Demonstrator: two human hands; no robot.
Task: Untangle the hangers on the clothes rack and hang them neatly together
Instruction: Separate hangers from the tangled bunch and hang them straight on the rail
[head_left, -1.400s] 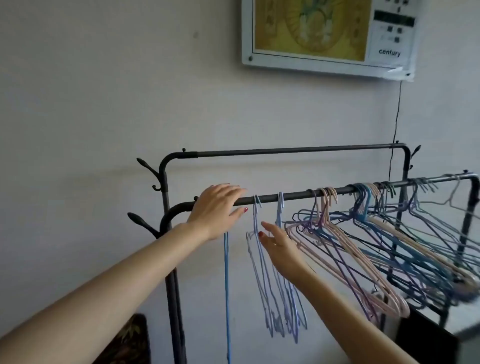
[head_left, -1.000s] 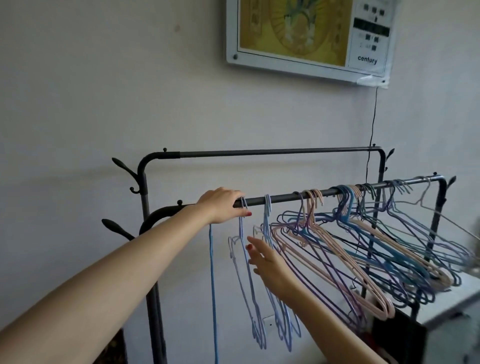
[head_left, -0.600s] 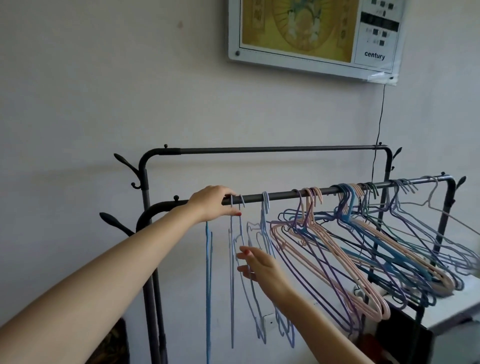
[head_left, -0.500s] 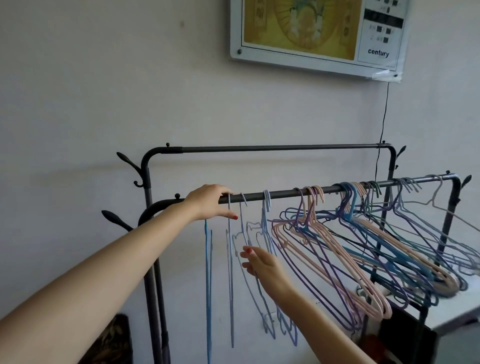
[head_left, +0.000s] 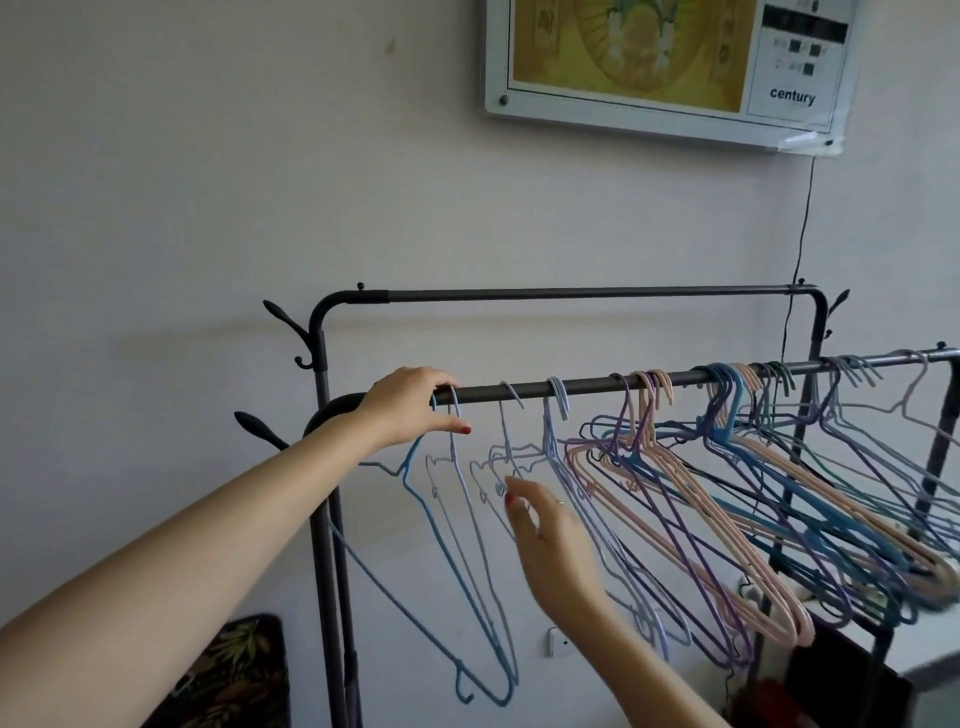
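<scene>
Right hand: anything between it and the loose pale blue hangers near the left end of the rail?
Nothing visible. The right hand is open, its fingers level with the shoulders of the pale blue hangers. The tangled pink and purple bunch hangs further right. The left hand rests on the rail at the leftmost hooks.

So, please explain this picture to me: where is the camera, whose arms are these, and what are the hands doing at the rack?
The camera sits on a person's head and looks forward and down, so the two bare arms are that person's own. The left hand rests on the front rail of a black clothes rack, at the hook of a blue hanger. The right hand reaches with relaxed fingers to the pale hangers and grips nothing. Further right hangs a tangled bunch of hangers. A framed panel is on the wall.
</scene>
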